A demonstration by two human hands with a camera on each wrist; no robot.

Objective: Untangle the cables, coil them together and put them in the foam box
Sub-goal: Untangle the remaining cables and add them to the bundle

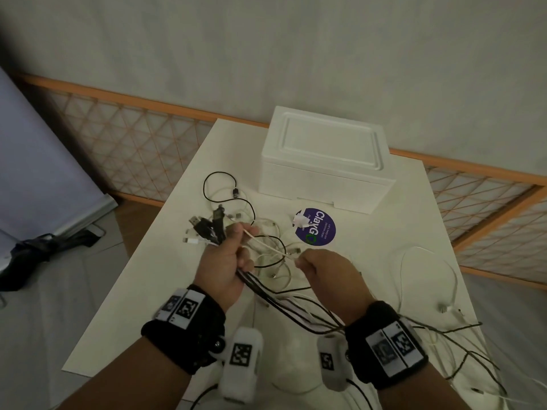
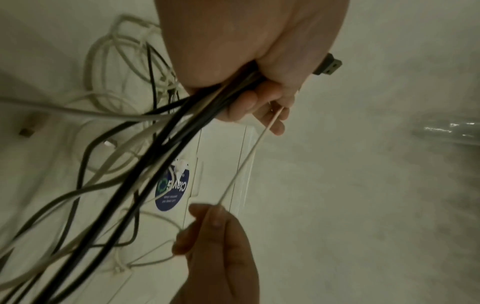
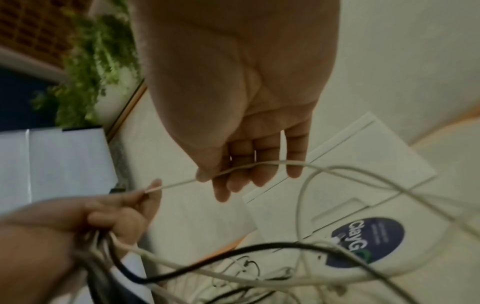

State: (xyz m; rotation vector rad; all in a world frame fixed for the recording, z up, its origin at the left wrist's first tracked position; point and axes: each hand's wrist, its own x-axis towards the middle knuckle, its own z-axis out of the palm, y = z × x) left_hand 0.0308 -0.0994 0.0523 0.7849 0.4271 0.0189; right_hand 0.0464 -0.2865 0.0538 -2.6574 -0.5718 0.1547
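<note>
My left hand [image 1: 242, 242] grips a bundle of black and white cables [image 1: 278, 304], and their USB plugs [image 1: 204, 229] stick out past the fist. A thin white cable [image 1: 269, 247] runs taut from the left fingers to my right hand [image 1: 300, 261], which pinches it between thumb and fingers. The left wrist view shows the left hand [image 2: 259, 102] round the bundle [image 2: 176, 139] and the taut white cable [image 2: 241, 164]. In the right wrist view my right hand [image 3: 215, 174] holds the white cable [image 3: 176, 184]. The white foam box [image 1: 325, 164] stands behind, lid on.
A tangle of black and white cables [image 1: 236, 199] lies on the white table [image 1: 148, 291] beyond my hands. A round blue sticker [image 1: 316, 229] lies in front of the box. A loose white cable [image 1: 426, 261] loops at the right edge. An orange lattice fence [image 1: 133, 137] runs behind.
</note>
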